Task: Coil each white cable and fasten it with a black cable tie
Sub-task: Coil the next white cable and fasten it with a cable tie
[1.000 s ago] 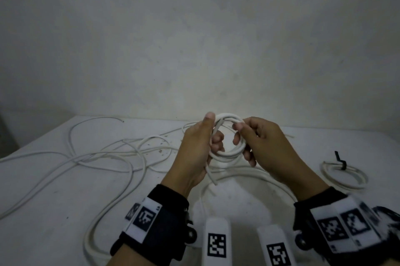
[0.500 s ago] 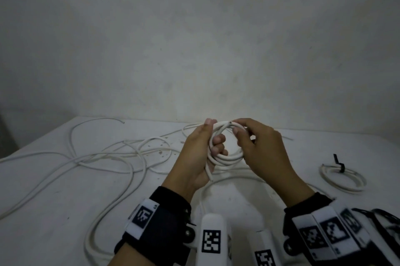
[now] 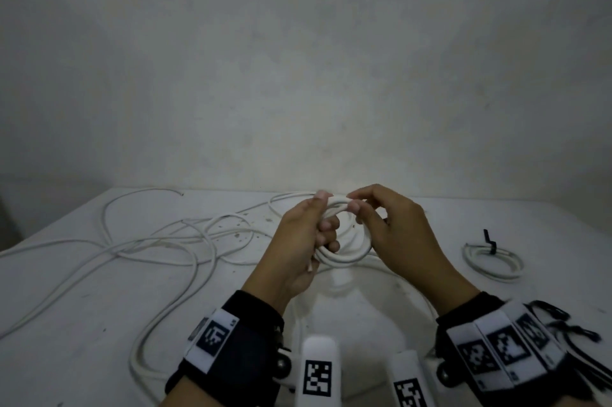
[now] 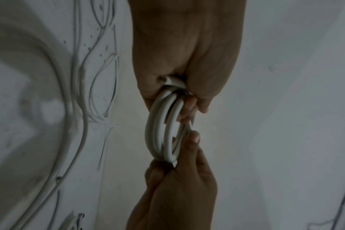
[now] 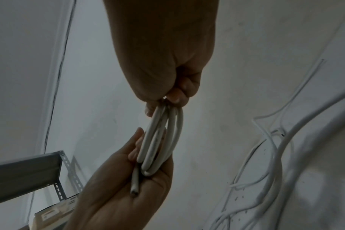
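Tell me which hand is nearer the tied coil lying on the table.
Right. The right hand is on the same side as the tied coil, apart from it, holding the coil being wound. The left hand grips that coil's other side, farther away.

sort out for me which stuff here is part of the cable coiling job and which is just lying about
Part of the job:
- white coil, gripped by the left hand and right hand
- loose white cables on the table, uncoiled
- finished coil with its black cable tie

Just lying about:
- grey metal rack
- box below the rack
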